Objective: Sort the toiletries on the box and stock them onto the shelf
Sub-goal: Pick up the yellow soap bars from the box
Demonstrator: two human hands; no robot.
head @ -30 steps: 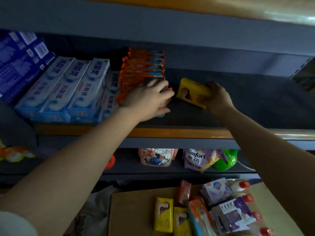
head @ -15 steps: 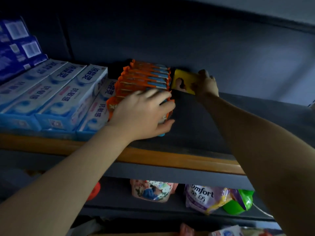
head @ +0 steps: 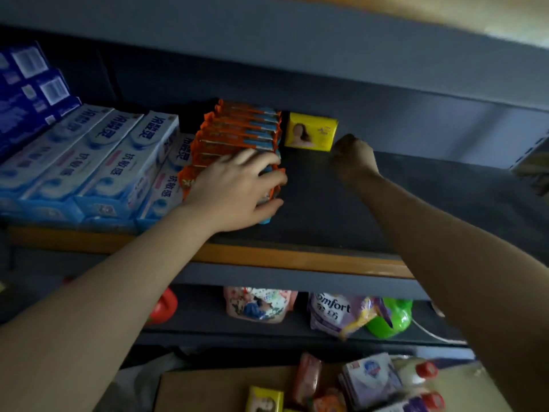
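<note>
A yellow soap pack (head: 310, 131) stands upright at the back of the dark shelf (head: 341, 203), right of a row of orange soap packs (head: 237, 135). My left hand (head: 237, 185) grips the front packs of the orange row, fingers curled over their right side. A short way right of the yellow pack hangs my right hand (head: 353, 160), apart from it, fingers curled and holding nothing. Below, the cardboard box (head: 208, 388) carries another yellow soap pack (head: 264, 399), purple-white packs (head: 371, 379) and red-capped bottles (head: 421, 373).
White-blue toothpaste boxes (head: 98, 162) lie left of the orange row, with dark blue boxes (head: 26, 90) at far left. The lower shelf holds a Comfort pouch (head: 335, 313), a green bottle (head: 389, 319) and a patterned pouch (head: 258, 304). An orange strip (head: 297, 260) edges the shelf front.
My right hand set the yellow soap pack upright at the shelf's back, let go and drew back to the right. My left hand stayed on the orange packs.
</note>
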